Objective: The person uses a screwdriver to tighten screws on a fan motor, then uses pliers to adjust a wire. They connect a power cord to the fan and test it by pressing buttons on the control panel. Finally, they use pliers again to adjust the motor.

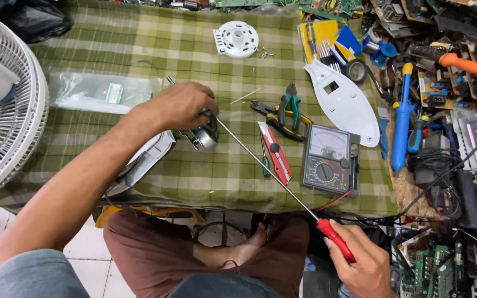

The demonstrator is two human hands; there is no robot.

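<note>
Green plaid cloth covered the counter, and a heap of circuit boards, tools and wire crowded its far right edge. At the middle of the cloth sat a small metal fan motor, which serves as the landmark for everything else.

The left hand lay curled over the top of the motor, fingers closed around it and pinning it down. The right hand, well off toward the person's lap, was wrapped shut on the red handle of a long screwdriver, whose thin shaft ran up across the cloth to meet the motor. Whether the tip sat in a screw head I could not tell; the left hand hid it.

Just left of the motor lay a white plastic housing. Right of it lay a red utility knife, green-handled pliers and an analog multimeter. Well above it was a round white plastic part, with a few loose screws beside that. A white fan guard stood far to the left.

It looked like a screw on the motor was being worked. That would call for holding the motor steady and keeping the long shaft in line.
</note>
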